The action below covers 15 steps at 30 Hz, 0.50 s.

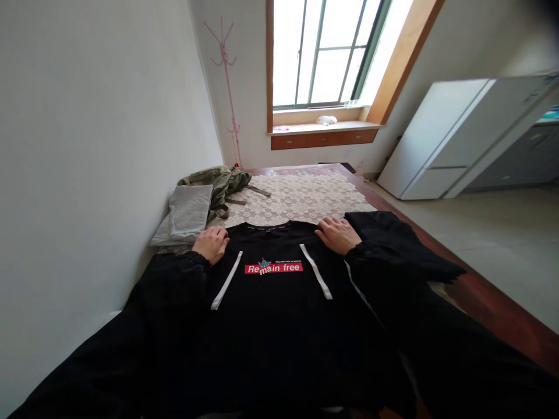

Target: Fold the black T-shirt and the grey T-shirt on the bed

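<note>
A black sweatshirt [271,320] lies spread front up before me, its neckline at the far end. Its chest carries a red "Remain free" print [273,268] between two white strips [227,280]. At the left shoulder edge, my left hand [211,243] has its fingers curled onto the cloth. My right hand [338,234] grips the opposite shoulder the same way, knuckles up. The fingertips of both hands are partly hidden. Beyond my right wrist lies a black piece of cloth [393,238], perhaps the sweatshirt's sleeve.
Under everything is a table with a lace cloth [297,195] and a reddish wooden edge [489,299]. Folded grey cloth [187,209] and an olive-green bag [222,180] lie at the back left by the wall. Beyond stand a pink coat rack [227,75] and a white fridge [449,134].
</note>
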### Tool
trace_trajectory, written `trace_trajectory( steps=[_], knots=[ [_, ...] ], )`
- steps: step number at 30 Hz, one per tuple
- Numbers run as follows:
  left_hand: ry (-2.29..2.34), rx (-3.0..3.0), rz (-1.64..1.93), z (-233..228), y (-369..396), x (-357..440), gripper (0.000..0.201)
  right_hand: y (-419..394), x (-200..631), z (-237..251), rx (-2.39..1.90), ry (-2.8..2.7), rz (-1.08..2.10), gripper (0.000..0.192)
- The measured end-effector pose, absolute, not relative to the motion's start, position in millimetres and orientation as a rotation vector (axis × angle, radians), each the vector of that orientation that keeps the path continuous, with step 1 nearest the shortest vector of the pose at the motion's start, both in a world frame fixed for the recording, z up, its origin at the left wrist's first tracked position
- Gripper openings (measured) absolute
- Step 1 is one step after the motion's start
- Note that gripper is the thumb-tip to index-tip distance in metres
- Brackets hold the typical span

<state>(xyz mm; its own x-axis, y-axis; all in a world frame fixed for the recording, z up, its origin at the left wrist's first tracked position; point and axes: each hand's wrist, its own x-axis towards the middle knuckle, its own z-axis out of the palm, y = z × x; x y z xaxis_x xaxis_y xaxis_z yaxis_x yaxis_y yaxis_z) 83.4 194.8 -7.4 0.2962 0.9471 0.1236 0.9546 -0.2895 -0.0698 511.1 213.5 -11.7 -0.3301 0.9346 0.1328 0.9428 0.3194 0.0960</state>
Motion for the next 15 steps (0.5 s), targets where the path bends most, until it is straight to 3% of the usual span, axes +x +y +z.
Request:
trace_trajectory(
  steps=[3, 9, 15],
  knots=[
    [-1.686, -2.567, -0.242, -17.4, 173.4, 82.4, 0.042, 190.0, 507.1, -27.2, -1.628, -2.525, -0.119, 0.047],
    [-1.889, -2.587, -0.141, -49.9, 150.6, 76.2, 0.065, 159.0, 503.7, -81.3, -1.652, -2.506, -0.054, 0.061],
    [-1.928, -2.556, -0.183, -52.5, 155.4, 78.3, 0.065, 161.9, 502.0, -79.9, -1.649, -2.545, -0.019, 0.064]
  ],
)
